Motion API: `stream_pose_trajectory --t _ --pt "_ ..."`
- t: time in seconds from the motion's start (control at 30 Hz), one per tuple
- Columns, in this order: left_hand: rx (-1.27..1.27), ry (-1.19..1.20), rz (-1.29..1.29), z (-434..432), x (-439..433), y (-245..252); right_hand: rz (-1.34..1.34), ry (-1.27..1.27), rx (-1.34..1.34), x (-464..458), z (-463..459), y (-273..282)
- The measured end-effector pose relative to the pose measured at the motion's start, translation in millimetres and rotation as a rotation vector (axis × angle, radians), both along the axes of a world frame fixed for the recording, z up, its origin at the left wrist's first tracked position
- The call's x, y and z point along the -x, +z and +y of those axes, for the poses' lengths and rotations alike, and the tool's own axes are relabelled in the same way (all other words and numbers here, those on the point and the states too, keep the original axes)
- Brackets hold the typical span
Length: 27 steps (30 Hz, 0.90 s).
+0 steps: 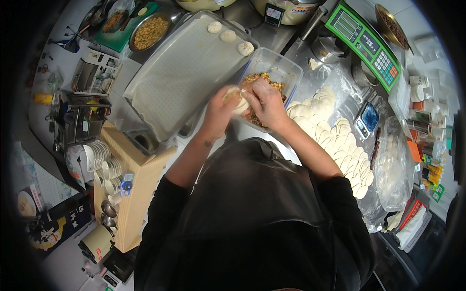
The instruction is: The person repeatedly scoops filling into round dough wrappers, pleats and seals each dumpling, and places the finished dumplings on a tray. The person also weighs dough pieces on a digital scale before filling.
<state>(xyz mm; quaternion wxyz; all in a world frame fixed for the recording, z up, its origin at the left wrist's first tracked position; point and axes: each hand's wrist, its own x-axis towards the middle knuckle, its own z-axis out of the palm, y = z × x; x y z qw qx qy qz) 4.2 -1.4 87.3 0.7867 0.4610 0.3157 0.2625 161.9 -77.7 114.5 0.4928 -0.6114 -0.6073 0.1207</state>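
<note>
My left hand (pixel 221 109) cradles a round dough wrapper with filling (pixel 236 102), its edge partly gathered. The fingers of my right hand (pixel 265 102) pinch the wrapper's edge. Both hands are over the near left side of a clear plastic tub (pixel 296 71) that holds chopped filling (pixel 267 77). Left of the tub, a large tray lined with a perforated sheet (pixel 174 65) bears several pleated buns (pixel 228 35) along its far right end. Many flat dough rounds (pixel 342 145) lie overlapping on the floured metal table to the right.
A green scale (pixel 364 43) stands at the back right, with a small digital scale (pixel 367 120) nearer. A dark stick (pixel 376 148) lies beside a plastic bag (pixel 393 171). A metal bowl of filling (pixel 150 32) sits behind the tray. Stacked bowls (pixel 96 154) stand at left.
</note>
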Motion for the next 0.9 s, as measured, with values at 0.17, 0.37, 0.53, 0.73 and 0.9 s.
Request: stream_pose_trajectory --t 0.17,0.37,0.53,0.73,0.9 --pt "-0.031 -0.159 0.135 11 6 -2 0.137 0.040 0.107 1 -5 2" --pt "0.135 -0.166 -0.095 8 9 10 0.072 0.075 0.126 -8 4 3" --pt "0.113 -0.078 -0.086 6 8 6 0.078 0.094 0.095 -6 -2 8" --pt "-0.010 -0.098 -0.004 6 8 2 0.026 0.156 0.091 -9 5 9" --pt "-0.005 -0.186 0.065 12 9 4 0.000 0.245 0.022 -10 3 6"
